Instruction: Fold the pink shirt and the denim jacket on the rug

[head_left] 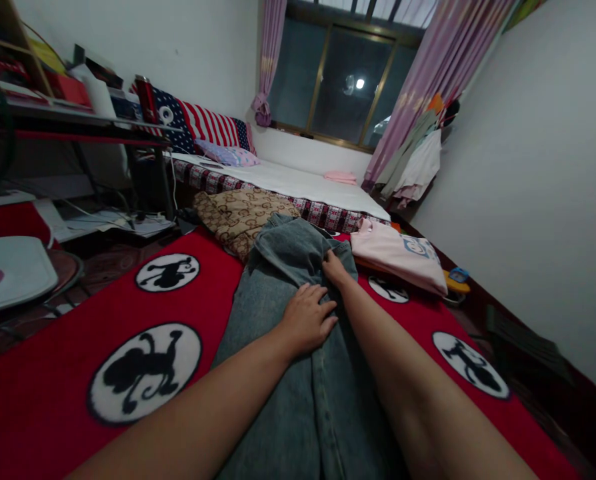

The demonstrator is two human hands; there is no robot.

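Observation:
A pair of blue jeans (273, 320) lies stretched lengthwise over a red blanket (218, 250) printed with monkey figures in white ovals. My left hand (309, 319) rests palm down on the denim, its fingers spread a little. Farther up, at the bunched upper part of the jeans, my right hand (335, 269) has its fingers curled into the fabric and grips it. The fingertips of that hand are partly hidden in the cloth.
Beyond the jeans is a brown patterned pillow (243, 217). A folded pink shirt (401, 257) lies at the right. A second bed (298, 180) stands under the window. At left are a cluttered desk (78, 117) and a white-topped stool (13, 273).

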